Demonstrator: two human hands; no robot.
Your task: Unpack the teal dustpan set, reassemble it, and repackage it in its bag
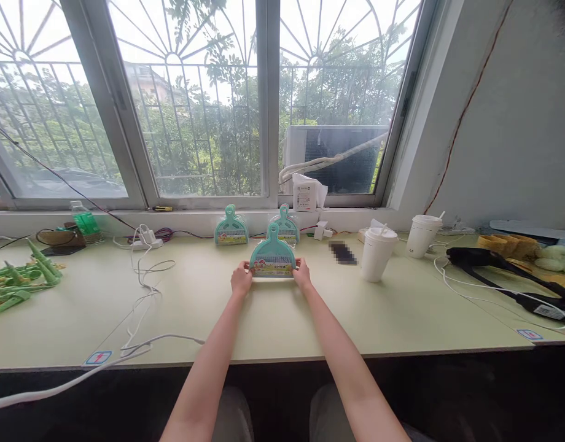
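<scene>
A teal dustpan-shaped item (pixel 273 250) with a printed label and clear wrapping stands upright near the middle of the table, its round handle pointing up. My left hand (pixel 242 278) grips its lower left edge, and my right hand (pixel 303 273) grips its lower right edge. Behind it, against the window ledge, are two similar teal items: one at the left (pixel 231 228) and one at the right (pixel 289 224), the latter partly hidden by the held one.
On the right are a white cup (pixel 377 255), a second white cup (pixel 423 236) and black straps (pixel 503 276). White cables (pixel 142 282) and green pieces (pixel 19 282) lie on the left. A tissue pack (pixel 305 194) sits on the ledge.
</scene>
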